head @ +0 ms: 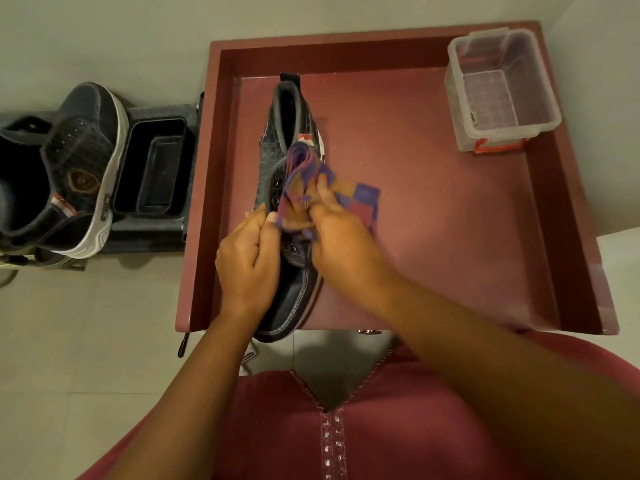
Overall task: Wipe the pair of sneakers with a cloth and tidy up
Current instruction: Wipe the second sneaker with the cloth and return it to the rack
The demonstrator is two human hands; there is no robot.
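Head view: dark sneaker [291, 209] lies on the maroon surface [433, 220], toe toward the person (toe overhangs the near edge). Left hand [247, 261] fingers curled around the sneaker's left side. Right hand [341, 244] fingers pinch a checkered cloth [346, 195] against its lace area. Second sneaker [79, 168] sits left of it, off the surface. Clear plastic bin [502, 91] far right of it.

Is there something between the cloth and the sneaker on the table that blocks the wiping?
Nothing visible does. The right hand presses the checked cloth directly on the sneaker at its lace area, and the left hand grips the sneaker's side.
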